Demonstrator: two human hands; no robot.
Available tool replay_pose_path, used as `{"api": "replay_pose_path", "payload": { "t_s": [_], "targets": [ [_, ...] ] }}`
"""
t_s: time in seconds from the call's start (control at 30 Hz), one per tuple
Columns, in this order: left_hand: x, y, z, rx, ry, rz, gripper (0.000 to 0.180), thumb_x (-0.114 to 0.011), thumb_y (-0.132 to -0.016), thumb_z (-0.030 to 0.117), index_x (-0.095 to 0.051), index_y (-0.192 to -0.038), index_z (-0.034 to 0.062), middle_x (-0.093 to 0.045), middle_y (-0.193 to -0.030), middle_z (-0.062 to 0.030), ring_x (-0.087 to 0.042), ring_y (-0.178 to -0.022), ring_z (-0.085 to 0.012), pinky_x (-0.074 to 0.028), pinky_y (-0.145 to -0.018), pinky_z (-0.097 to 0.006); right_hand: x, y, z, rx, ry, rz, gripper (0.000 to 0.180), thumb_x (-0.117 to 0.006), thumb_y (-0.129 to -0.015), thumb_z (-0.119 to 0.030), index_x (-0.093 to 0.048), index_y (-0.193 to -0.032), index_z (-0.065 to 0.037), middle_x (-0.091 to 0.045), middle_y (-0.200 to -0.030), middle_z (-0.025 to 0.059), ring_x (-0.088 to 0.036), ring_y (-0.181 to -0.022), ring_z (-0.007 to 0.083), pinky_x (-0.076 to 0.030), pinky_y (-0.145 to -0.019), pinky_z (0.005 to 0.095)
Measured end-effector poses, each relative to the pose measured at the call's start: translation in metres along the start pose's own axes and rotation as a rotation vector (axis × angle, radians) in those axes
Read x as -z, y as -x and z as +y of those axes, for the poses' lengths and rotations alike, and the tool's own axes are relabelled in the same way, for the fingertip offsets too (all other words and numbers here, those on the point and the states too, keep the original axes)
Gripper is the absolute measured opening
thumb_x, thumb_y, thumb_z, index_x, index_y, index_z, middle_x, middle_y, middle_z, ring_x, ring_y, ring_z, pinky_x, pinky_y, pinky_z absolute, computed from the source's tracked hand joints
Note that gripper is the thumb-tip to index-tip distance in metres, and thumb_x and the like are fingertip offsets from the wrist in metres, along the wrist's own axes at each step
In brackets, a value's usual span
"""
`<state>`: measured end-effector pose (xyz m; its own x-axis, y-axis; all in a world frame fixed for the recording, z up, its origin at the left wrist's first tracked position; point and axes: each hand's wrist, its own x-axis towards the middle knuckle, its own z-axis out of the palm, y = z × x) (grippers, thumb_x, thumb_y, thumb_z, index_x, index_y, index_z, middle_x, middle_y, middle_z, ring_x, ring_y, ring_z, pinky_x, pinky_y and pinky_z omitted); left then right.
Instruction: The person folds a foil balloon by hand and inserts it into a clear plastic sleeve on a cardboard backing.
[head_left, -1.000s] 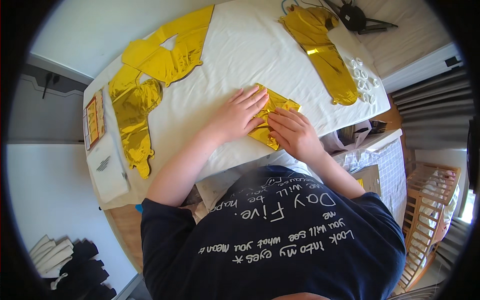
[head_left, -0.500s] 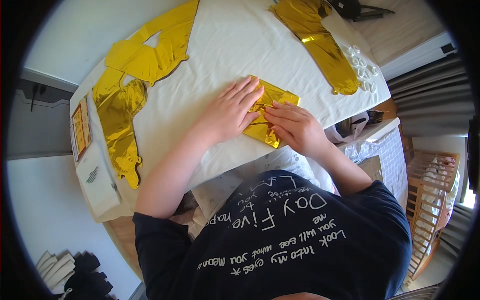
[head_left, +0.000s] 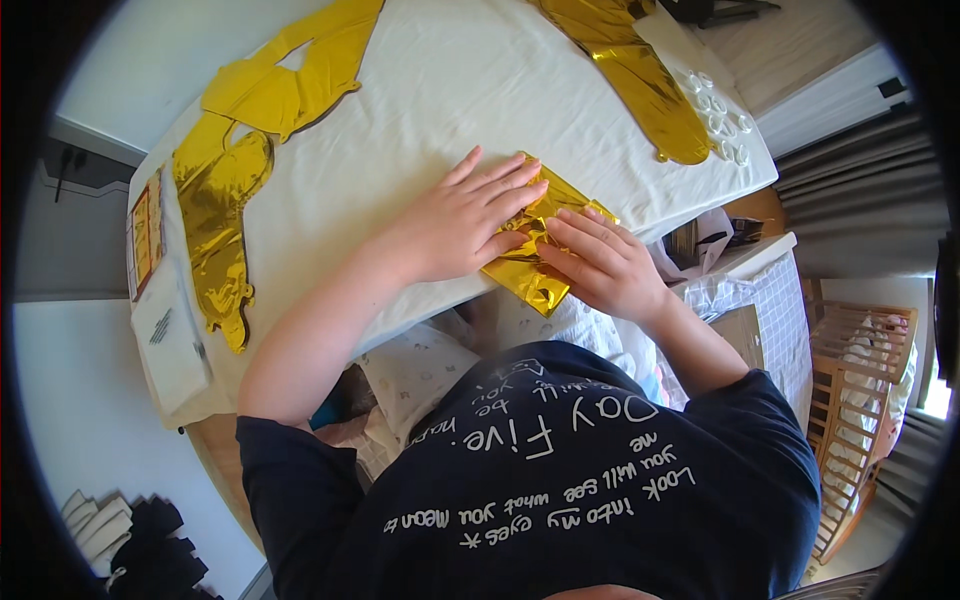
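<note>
A folded gold foil balloon (head_left: 530,282) lies flat near the front edge of the white-covered table (head_left: 420,110), creased and shiny. My left hand (head_left: 478,212) rests on its left side with the fingers stretched out and a little apart. Over its right side lies my right hand (head_left: 605,262), palm down, fingers extended and pressing on the foil. Neither hand grips the balloon, and part of it is hidden under the fingers. Its near corner reaches the table's edge.
More flat gold foil balloons (head_left: 220,215) lie along the left side, and another gold foil piece (head_left: 645,95) is at the far right. Several small white rings or rolls (head_left: 718,115) sit beside it. A printed card pack (head_left: 148,235) and white packet (head_left: 165,335) lie at the left edge.
Both hands and the folded balloon sit slightly lower and farther right in the picture, while the table has shifted left and up. The hands stay laid on the foil.
</note>
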<state>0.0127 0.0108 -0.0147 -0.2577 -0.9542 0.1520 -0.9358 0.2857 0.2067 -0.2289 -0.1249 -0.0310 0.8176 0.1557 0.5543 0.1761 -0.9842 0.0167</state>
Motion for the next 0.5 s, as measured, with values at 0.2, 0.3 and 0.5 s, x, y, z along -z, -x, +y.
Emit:
{"api": "replay_pose_path", "payload": {
  "t_s": [0.2, 0.3, 0.5],
  "targets": [
    [-0.001, -0.002, 0.001, 0.030, 0.031, -0.015, 0.062, -0.051, -0.108, 0.039, -0.036, -0.162, 0.0120, -0.033, -0.170, -0.0094, -0.025, -0.159, -0.0233, -0.013, -0.130, -0.053, 0.000, -0.011, 0.007, 0.097, -0.058, 0.003, 0.039, -0.068, -0.087, -0.014, -0.071, -0.124, -0.006, -0.071, -0.130, 0.0102, -0.068, -0.124, 0.0264, -0.055, -0.105, 0.0409],
    [-0.002, -0.003, -0.001, 0.016, 0.003, -0.001, 0.064, -0.050, -0.108, 0.039, -0.033, -0.163, 0.0111, -0.032, -0.170, -0.0098, -0.024, -0.160, -0.0229, -0.013, -0.130, -0.053, 0.011, -0.023, 0.011, 0.109, -0.072, -0.012, 0.032, -0.075, -0.088, -0.014, -0.072, -0.118, -0.004, -0.075, -0.118, 0.0107, -0.072, -0.116, 0.0303, -0.058, -0.100, 0.0435],
    [0.014, -0.003, -0.024, 0.083, 0.489, 0.076, 0.071, -0.031, -0.113, 0.050, -0.023, -0.165, 0.0030, -0.029, -0.172, -0.0115, -0.020, -0.161, -0.0267, -0.011, -0.131, -0.047, 0.035, -0.063, 0.028, -0.045, -0.322, -0.080, 0.030, -0.076, -0.084, -0.003, -0.075, -0.114, -0.003, -0.076, -0.108, 0.0136, -0.075, -0.099, 0.0294, -0.060, -0.086, 0.0411]
  ]
}}
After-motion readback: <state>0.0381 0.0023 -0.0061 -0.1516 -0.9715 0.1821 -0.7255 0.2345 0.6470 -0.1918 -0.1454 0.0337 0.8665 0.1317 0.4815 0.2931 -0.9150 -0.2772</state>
